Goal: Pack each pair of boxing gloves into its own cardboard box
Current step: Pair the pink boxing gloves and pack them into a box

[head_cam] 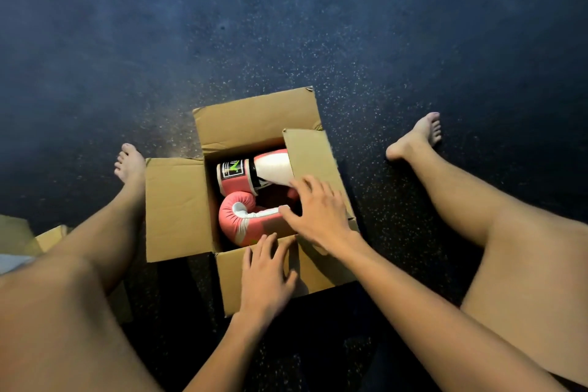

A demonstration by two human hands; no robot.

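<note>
Dark floor [286, 25] is carrying box [178, 207] w/ pink gloves [237, 216]; L hand [267, 277] & R hand [318, 210] are resting on flaps [321, 274], fingers [260, 247] spread, gripping nothing.

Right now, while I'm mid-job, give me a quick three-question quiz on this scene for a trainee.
1. True or false: both pink boxing gloves lie inside the open cardboard box.
2. The left hand rests on: A) a glove, B) the near flap, C) the floor.
3. Fill in: the right hand rests on the box's ___ flap.
Key: 1 true; 2 B; 3 right flap.
</note>
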